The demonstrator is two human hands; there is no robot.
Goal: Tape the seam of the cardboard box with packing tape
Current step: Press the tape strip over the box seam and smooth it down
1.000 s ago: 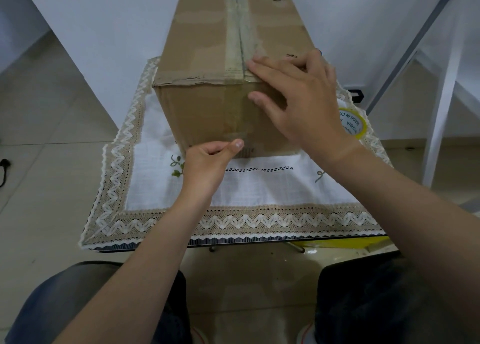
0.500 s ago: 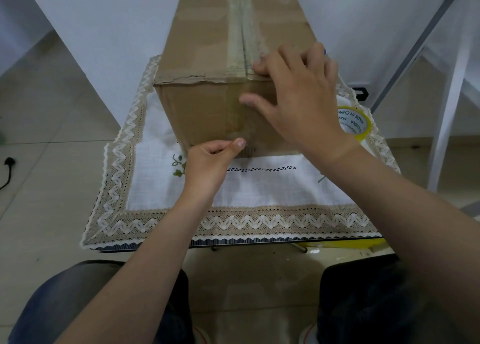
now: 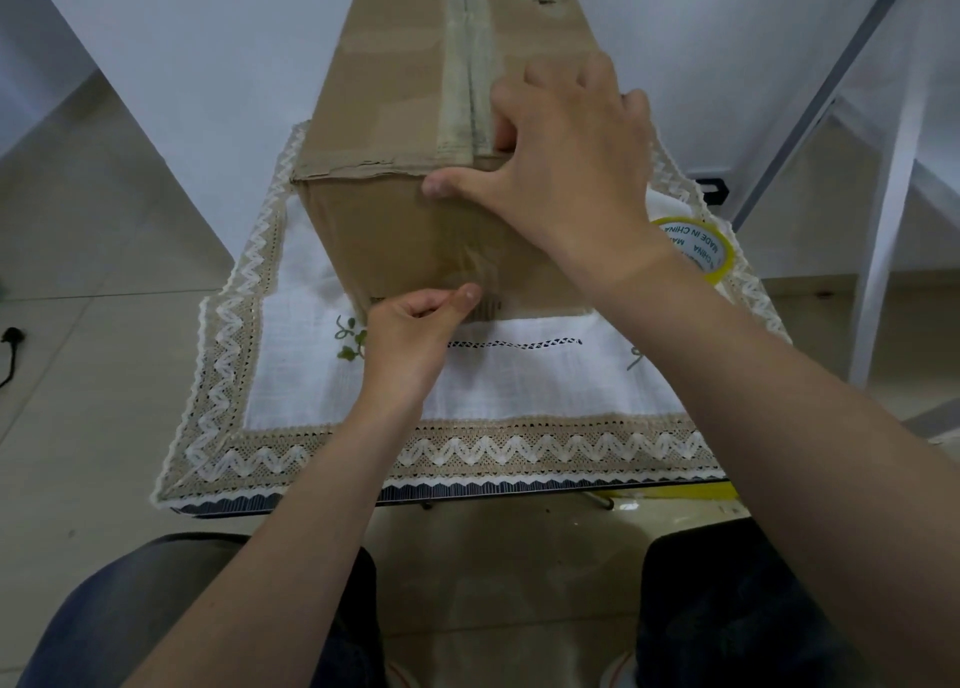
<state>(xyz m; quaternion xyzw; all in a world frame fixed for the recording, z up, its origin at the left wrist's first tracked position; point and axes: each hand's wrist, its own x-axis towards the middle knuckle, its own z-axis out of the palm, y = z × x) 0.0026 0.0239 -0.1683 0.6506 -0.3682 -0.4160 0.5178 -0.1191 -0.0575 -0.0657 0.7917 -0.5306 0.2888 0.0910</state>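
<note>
A brown cardboard box [image 3: 395, 115] stands on a small table, its top seam [image 3: 472, 74] covered by a strip of tape running away from me. My right hand [image 3: 566, 157] lies flat over the near right top edge, fingers on the seam, thumb on the front face. My left hand [image 3: 415, 328] is curled at the bottom of the front face, its thumb pressing the end of clear tape [image 3: 470, 269] against the cardboard. A roll of packing tape [image 3: 701, 250] with a yellow core lies to the right of the box, partly hidden by my right wrist.
A white cloth with a lace border [image 3: 467, 448] covers the table. Behind the box is a white wall [image 3: 208, 37]. A white metal frame [image 3: 883, 193] stands at the right. My knees are below the table's front edge, over a tiled floor.
My right hand has slid further up onto the box top along the seam, and its fingers have drawn together. My left hand has stayed at the bottom of the front face.
</note>
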